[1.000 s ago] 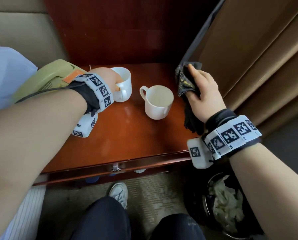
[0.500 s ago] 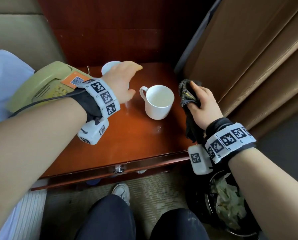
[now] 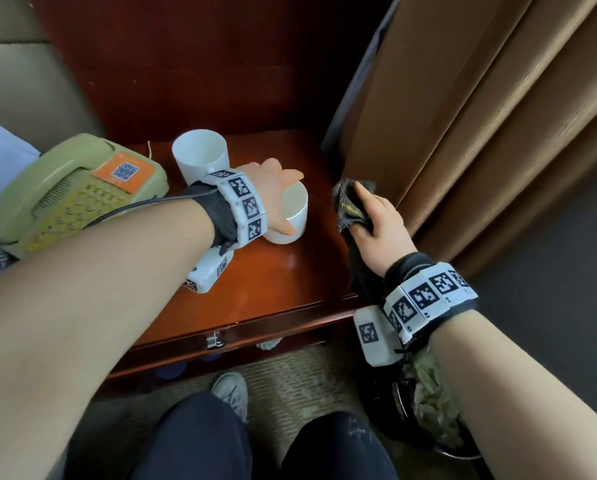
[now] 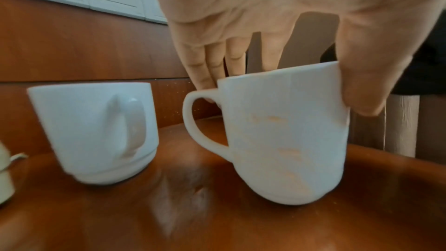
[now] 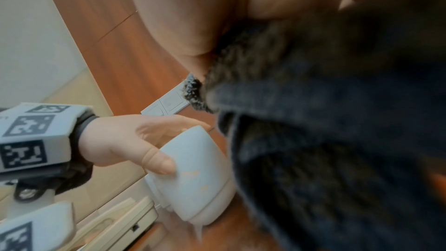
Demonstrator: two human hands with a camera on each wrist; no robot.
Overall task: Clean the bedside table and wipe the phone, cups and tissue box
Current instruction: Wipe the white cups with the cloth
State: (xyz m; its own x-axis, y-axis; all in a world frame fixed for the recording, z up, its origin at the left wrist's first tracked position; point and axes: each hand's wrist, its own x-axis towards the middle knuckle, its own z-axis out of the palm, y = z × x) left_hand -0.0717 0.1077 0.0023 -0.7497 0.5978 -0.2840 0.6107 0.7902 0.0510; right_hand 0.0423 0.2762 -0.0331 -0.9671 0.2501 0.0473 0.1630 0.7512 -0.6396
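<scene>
Hands: left (image 3: 272, 188) round smooth white mug (image 4: 287, 136), right (image 3: 380, 226) clutching dark nubby cloth (image 3: 349, 206).

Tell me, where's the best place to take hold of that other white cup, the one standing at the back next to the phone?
Probably by its handle. The back cup stands upright on the table, and the left wrist view shows its handle turned toward the front. Coming in from the front, fingers could hook through the loop. The phone crowds its left side, and the left hand already grips the nearer cup from above.
</scene>
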